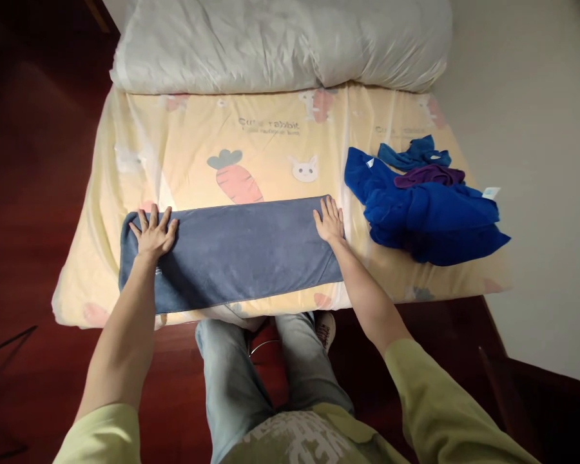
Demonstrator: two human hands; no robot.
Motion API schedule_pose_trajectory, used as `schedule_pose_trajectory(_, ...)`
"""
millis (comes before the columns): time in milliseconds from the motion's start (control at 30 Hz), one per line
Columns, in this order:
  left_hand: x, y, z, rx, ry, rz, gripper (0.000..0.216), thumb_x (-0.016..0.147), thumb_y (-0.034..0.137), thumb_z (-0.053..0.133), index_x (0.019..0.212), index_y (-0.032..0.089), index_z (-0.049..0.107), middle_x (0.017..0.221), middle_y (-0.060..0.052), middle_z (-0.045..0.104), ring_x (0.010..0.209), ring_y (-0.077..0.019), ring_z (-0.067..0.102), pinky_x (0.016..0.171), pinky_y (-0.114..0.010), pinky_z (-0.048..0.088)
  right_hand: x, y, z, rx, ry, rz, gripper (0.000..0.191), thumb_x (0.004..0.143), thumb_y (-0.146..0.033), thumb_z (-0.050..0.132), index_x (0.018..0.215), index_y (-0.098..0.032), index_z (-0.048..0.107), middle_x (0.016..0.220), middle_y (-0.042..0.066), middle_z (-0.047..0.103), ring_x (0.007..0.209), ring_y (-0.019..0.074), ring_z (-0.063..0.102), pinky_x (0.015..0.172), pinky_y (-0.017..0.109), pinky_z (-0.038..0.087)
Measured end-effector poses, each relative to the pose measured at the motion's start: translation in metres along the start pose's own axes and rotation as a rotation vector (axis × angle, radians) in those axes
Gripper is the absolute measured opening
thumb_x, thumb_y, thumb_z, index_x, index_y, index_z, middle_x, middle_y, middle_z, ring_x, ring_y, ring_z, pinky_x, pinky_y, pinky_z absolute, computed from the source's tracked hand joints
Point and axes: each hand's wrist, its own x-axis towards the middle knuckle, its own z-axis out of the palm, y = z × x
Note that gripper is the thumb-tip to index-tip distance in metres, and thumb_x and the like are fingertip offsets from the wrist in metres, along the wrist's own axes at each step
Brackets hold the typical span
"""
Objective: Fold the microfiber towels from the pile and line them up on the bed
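A grey-blue towel (236, 251), folded into a long strip, lies across the near end of the bed. My left hand (153, 233) lies flat on its left end with the fingers spread. At the strip's far right corner my right hand (329, 221) presses down flat, fingers also spread. Neither hand grips anything.
The bed has a yellow sheet (270, 138) printed with a carrot and rabbits. A heap of bright blue cloth (425, 216) with a purple piece (430, 175) lies at the right. A rolled white duvet (280, 42) fills the far end. Dark red floor (33, 193) surrounds the bed; a pale wall is to the right.
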Motion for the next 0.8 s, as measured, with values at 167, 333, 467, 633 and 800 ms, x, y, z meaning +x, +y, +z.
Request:
schedule_pose_trajectory(167,-0.010,0.053,-0.006,0.013,0.097,0.034,0.065,0.108,0.044,0.031,0.165,0.011,0.030,0.176,-0.017,0.007,0.160,-0.0451,-0.006,0.122,-0.074,-0.004,-0.007,-0.059,0.000,-0.059,0.060,-0.015,0.064,0.107,-0.035,0.037,0.161,-0.001,0.036,0.173,0.022,0.018,0.163,0.0341,0.007,0.131,0.059,-0.001)
schedule_pose_trajectory(333,-0.050,0.159,0.038,-0.025,0.038,0.384,0.065,0.105,0.036,0.032,0.167,0.016,0.028,0.175,-0.009,0.016,0.163,-0.0315,0.002,0.131,-0.058,0.001,-0.065,-0.190,0.044,0.043,-0.142,-0.352,0.067,0.105,-0.032,0.038,0.168,-0.013,0.023,0.174,0.010,0.023,0.164,0.0299,0.003,0.132,0.060,0.000)
schedule_pose_trajectory(467,-0.086,0.167,0.072,-0.070,0.001,0.348,0.063,0.104,0.033,0.028,0.164,0.014,0.036,0.172,-0.012,0.026,0.162,-0.0276,0.016,0.132,-0.052,0.007,-0.103,-0.227,0.066,0.050,-0.232,-0.375,0.065,0.105,-0.029,0.037,0.166,-0.011,0.027,0.174,0.011,0.021,0.164,0.0260,0.011,0.133,0.052,0.004)
schedule_pose_trajectory(633,-0.113,0.106,0.055,-0.046,0.074,0.199,0.063,0.105,0.045,0.034,0.162,0.019,0.041,0.174,-0.010,0.021,0.163,-0.0305,0.010,0.131,-0.057,0.003,-0.102,-0.169,0.043,0.037,-0.163,-0.323,0.063,0.109,-0.042,0.035,0.164,-0.012,0.032,0.174,0.010,0.021,0.163,0.0237,0.015,0.133,0.047,0.004)
schedule_pose_trajectory(800,-0.134,0.053,0.031,-0.013,0.122,-0.003,0.066,0.105,0.049,0.032,0.163,0.018,0.038,0.174,-0.012,0.020,0.163,-0.0334,0.008,0.130,-0.059,0.002,-0.101,-0.074,0.006,-0.016,-0.106,-0.176,0.062,0.110,-0.039,0.037,0.164,-0.010,0.031,0.173,0.013,0.023,0.163,0.0243,0.017,0.133,0.047,0.006)
